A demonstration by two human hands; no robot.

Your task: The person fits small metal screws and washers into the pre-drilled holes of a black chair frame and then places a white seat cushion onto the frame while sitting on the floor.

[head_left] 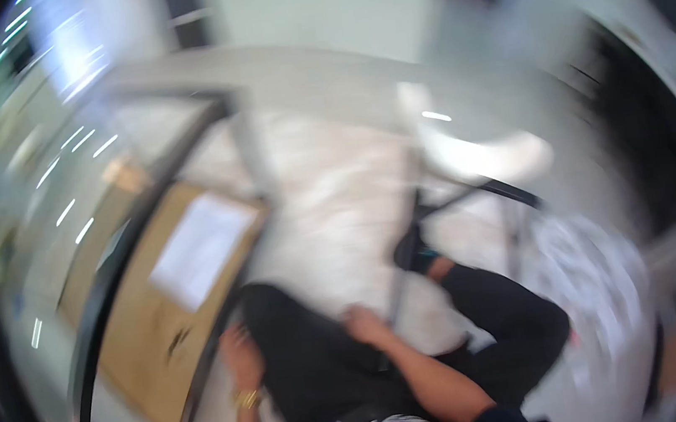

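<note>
My left hand [240,356], with a gold-coloured band at the wrist, is beside my left leg, close to the lower edge of a dark metal frame [104,299]. A brown board [140,353] sits within that frame, and a white sheet of paper [203,248] lies on it. Whether the hand touches the frame cannot be made out. My right hand [364,323] is over my bent left leg, apart from the frame. Motion smears the fingers of both hands, and nothing held shows in either.
A pale, crumpled-looking covering [327,187] spreads over the floor. Ahead to the right lies a white curved piece [483,155] by another dark metal frame [513,192]. Clear plastic wrap [590,273] is heaped beside my right leg. A large dark object [648,122] stands at far right.
</note>
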